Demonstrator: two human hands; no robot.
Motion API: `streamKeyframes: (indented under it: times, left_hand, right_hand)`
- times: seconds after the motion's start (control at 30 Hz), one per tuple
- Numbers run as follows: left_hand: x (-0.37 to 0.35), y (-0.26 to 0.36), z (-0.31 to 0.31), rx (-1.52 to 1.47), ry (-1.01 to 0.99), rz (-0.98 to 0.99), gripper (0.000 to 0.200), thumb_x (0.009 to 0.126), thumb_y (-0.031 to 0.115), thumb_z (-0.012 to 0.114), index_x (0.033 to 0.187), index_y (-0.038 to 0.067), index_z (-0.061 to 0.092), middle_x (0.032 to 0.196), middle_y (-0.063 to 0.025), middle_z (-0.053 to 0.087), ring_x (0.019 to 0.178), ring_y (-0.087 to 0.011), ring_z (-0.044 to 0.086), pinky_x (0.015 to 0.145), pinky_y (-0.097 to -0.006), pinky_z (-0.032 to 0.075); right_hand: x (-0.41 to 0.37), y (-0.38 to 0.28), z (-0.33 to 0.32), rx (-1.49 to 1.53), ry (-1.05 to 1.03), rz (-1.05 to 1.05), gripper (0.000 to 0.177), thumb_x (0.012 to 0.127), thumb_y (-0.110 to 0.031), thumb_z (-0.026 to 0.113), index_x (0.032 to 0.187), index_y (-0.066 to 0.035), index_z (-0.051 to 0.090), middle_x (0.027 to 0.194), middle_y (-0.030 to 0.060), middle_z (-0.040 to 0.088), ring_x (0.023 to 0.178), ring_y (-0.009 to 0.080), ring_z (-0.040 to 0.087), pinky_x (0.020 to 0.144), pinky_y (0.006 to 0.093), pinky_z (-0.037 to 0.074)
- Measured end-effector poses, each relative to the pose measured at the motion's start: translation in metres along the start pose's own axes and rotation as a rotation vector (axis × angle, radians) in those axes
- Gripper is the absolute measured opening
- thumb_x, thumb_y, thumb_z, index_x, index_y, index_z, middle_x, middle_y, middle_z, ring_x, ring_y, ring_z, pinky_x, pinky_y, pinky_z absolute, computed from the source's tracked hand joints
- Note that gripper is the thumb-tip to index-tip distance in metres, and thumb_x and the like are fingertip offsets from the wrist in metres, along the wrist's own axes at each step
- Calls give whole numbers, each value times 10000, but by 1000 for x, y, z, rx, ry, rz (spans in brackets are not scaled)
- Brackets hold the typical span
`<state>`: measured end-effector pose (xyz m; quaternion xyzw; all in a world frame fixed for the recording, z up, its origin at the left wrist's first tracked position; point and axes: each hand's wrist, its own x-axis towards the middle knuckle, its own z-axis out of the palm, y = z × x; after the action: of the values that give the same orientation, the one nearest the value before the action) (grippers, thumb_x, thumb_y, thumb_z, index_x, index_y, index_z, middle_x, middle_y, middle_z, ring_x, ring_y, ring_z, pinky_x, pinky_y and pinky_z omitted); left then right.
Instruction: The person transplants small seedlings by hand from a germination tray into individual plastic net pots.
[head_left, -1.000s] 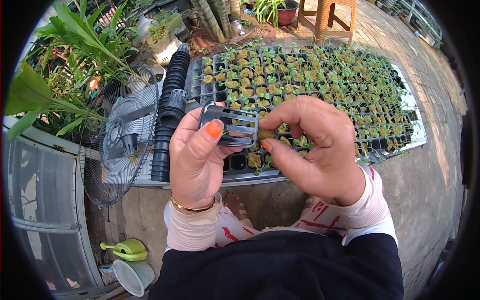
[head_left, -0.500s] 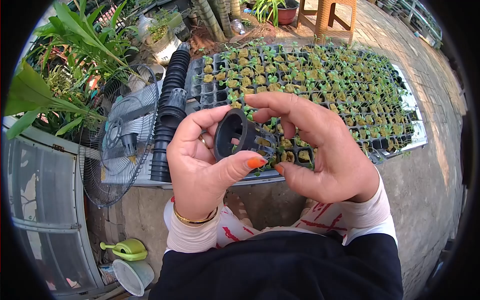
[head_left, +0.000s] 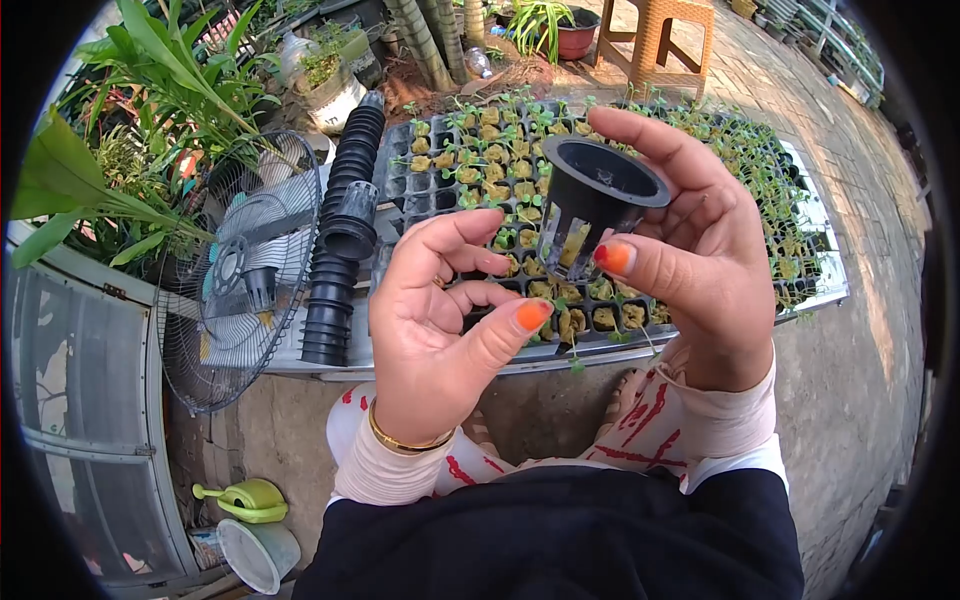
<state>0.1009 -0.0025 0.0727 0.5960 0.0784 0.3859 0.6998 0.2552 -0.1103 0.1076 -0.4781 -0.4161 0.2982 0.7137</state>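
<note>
At the left edge of the table [head_left: 832, 266], a wire fan guard [head_left: 232, 264] juts past the side, and next to it a row of nested black pots [head_left: 328, 312] runs from the near edge toward the far one. Then comes the left hand [head_left: 435, 325], above the near left corner of the seedling tray [head_left: 418, 205], fingers loosely curved, thumb spread away, holding nothing. Just beyond its fingertips, apart from them, the black cup [head_left: 590, 212] is raised over the tray, mouth up and slightly tilted. The right hand [head_left: 715, 270] grips it, thumb against the slotted side; its other fingers' contact is mostly hidden. Seedlings [head_left: 775, 165] crowd toward the tray's right edge. The step in hand seems to be handling this cup in the air; any next move calls for a light, steady grip, clear of the stems.
</note>
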Motion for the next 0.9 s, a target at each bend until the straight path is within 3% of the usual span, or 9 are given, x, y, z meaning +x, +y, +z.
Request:
streamKeyframes:
  times: [0.1, 0.3, 0.57, 0.9]
  left_hand:
    - [-1, -6, 6, 171, -36, 44, 429, 740, 20, 751, 1102, -43, 528, 1173, -103, 417, 950, -120, 503, 753, -249, 530]
    - [0, -14, 10, 176, -11, 64, 329, 759, -23, 696, 1041, -69, 532, 1171, -130, 427, 931, -125, 533, 722, -240, 531]
    - [2, -18, 11, 231, 22, 96, 256, 756, -36, 682, 974, -80, 554, 1162, -146, 444, 883, -124, 571, 696, -234, 528]
    - [3, -18, 11, 311, 62, 203, 211, 719, -29, 692, 901, -55, 589, 1119, -175, 483, 844, -143, 593, 632, -229, 528]
  right_hand:
    - [0, 1, 2, 65, 4, -8, 693, 658, -28, 762, 1269, 79, 453, 1118, 137, 612, 1023, 176, 602, 904, 277, 466]
    - [-2, 3, 2, 101, -23, -9, 688, 666, -20, 757, 1272, 81, 448, 1127, 144, 608, 1035, 184, 600, 907, 287, 472]
    - [-2, 7, 3, 77, 3, -26, 659, 671, 16, 754, 1256, 77, 456, 1119, 159, 614, 1017, 200, 615, 897, 300, 487]
    - [-3, 2, 9, 60, 73, 47, 657, 652, -41, 790, 1226, 58, 486, 1089, 133, 633, 964, 171, 630, 872, 284, 494]
